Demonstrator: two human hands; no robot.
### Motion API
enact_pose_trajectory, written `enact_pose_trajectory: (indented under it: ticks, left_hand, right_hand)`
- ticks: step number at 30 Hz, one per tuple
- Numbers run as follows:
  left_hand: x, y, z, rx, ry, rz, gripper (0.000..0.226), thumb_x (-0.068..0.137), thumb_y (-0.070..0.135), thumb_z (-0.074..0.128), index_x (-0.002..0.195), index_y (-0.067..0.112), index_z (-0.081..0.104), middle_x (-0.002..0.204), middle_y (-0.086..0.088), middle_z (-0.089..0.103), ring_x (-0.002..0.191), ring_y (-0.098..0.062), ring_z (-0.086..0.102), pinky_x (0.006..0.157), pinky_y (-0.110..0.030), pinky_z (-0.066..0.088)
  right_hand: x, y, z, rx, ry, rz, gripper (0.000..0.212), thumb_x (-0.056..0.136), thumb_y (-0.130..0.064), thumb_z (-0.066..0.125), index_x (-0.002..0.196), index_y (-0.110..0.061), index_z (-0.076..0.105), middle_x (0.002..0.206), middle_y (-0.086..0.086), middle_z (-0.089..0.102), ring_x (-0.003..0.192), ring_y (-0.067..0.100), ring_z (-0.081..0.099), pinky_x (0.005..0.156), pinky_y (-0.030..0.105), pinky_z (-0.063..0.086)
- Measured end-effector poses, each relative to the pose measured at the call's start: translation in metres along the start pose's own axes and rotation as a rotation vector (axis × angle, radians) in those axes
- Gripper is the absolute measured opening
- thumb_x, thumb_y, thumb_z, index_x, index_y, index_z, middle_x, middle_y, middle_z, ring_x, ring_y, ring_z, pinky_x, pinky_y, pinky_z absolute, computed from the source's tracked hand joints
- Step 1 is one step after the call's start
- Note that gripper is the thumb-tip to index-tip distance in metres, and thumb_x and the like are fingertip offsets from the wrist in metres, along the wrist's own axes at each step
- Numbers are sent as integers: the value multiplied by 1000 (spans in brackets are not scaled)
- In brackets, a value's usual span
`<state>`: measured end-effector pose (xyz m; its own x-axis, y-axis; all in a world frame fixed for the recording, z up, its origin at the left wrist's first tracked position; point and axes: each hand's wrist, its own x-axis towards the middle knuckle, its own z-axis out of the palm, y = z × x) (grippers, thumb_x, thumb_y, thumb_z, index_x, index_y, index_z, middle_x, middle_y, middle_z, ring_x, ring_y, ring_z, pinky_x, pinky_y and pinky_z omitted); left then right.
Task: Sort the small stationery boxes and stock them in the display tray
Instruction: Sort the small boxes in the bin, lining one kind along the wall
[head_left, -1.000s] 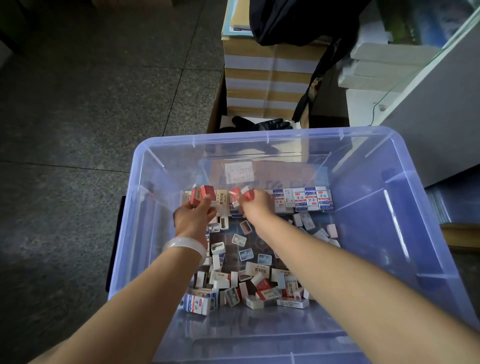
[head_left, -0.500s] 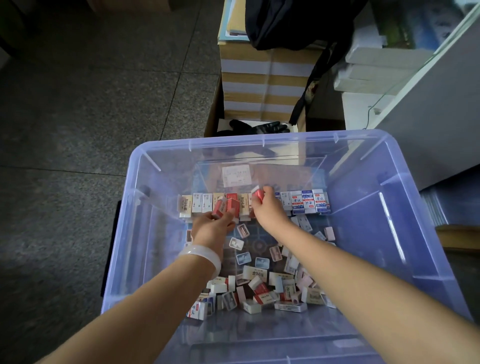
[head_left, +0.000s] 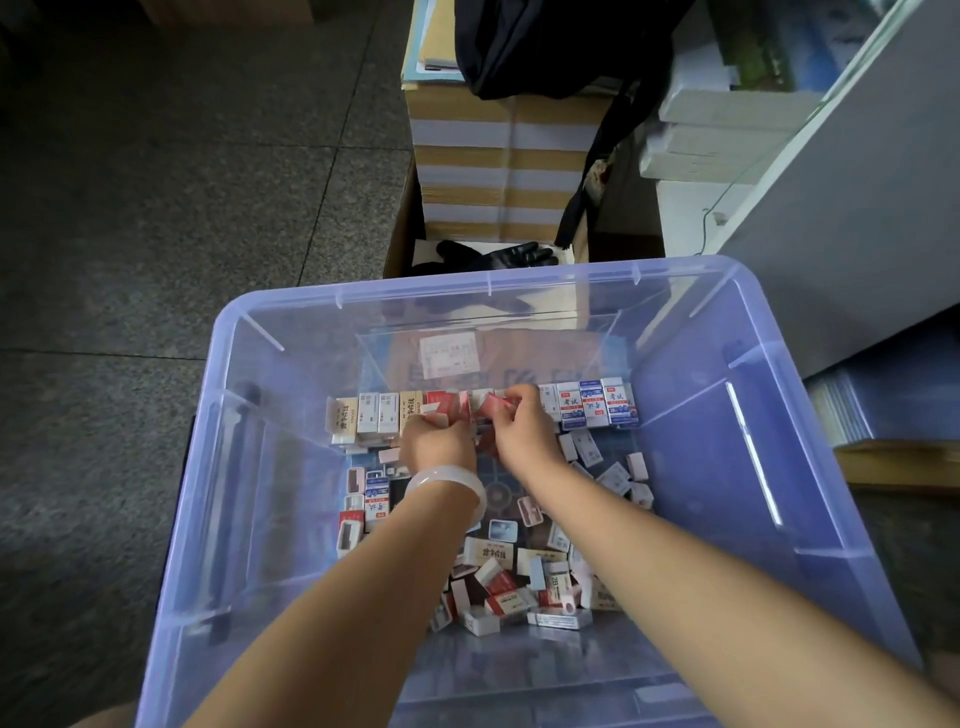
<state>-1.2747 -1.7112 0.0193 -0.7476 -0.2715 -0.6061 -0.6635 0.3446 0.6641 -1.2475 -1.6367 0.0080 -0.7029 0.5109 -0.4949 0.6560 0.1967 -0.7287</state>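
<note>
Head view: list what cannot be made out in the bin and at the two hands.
- Red boxes, head view: both hands cover the middle of the row, so their count and seating are hidden.
- Left hand and right hand: fingertips curl away from the camera, so the grip is unclear.
- Loose boxes: the forearms cover part of the pile; the print is too small to read.
- Display tray: clear walls, so its edges are hard to trace.

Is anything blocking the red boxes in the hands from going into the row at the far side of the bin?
Nothing visible does. Both the left hand and right hand are already at the row of boxes, holding red boxes at the gap in its middle.
</note>
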Motion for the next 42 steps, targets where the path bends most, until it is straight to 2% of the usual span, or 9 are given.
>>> enact_pose_trajectory:
  ticks: [3,12,17,20,23,26,33,39,42]
  left_hand:
    - [-4,-5,-3,-51,5,59,13,91,22,59,93,10,54,88,-9,58,71,-21,53,66,-28,40]
    - [-17,-12,-12,-384,-311,-168,6,90,16,59,91,10,57,89,-12,62,75,-22,58,69,-31,49]
    - [-12,-9,-11,-466,-307,-167,25,90,19,59,110,5,60,94,-13,63,75,-22,60,59,-27,51]
    - [-14,-7,-12,-463,-265,-124,15,90,18,59,101,8,62,94,-12,66,84,-24,63,56,-26,47]
    - [-15,-5,-16,-414,-211,-77,9,91,17,59,83,19,56,86,0,62,80,-13,58,60,-23,39]
    - [-13,-8,-17,-359,-228,-8,9,91,20,61,97,15,59,96,-5,63,88,-18,59,65,-24,43]
    - [-16,-14,-11,15,-390,175,16,93,22,58,95,6,62,95,-19,69,80,-25,64,79,-41,55]
    - [-15,-12,-9,183,-424,367,23,94,2,50,113,8,61,95,-5,62,77,-17,56,69,-27,49]
    - [-12,-15,-12,123,-427,332,23,94,-5,45,106,9,59,90,-5,62,76,-14,59,72,-29,52]
  right_hand:
    - [0,1,1,98,44,56,24,99,-17,40,121,-9,40,109,11,57,81,20,53,60,27,41]
    - [-3,7,5,7,-34,31,12,92,-11,53,104,-13,51,104,7,63,90,25,61,80,41,52]
    - [-8,7,0,44,-91,4,29,92,-9,47,119,-16,56,106,5,64,91,22,63,85,40,53]
    - [-7,9,-1,20,-131,-17,37,93,-10,44,129,-16,53,112,8,65,90,22,62,84,40,53]
    - [-8,9,-5,-53,-145,-44,40,95,-11,42,134,-17,49,121,9,62,91,20,60,79,32,50]
    - [-8,3,-14,-79,-6,-108,29,98,-21,44,122,-12,57,115,4,62,98,18,59,77,24,45]
    - [-12,-1,-17,366,-309,104,23,93,-29,55,108,-13,63,101,4,67,88,16,65,75,26,56]
    - [9,5,-29,156,82,72,25,99,-21,45,118,-11,56,112,7,62,90,26,67,74,38,58]
    - [12,12,-25,-53,53,-34,33,98,-10,43,128,-8,55,123,11,60,106,29,61,92,37,51]
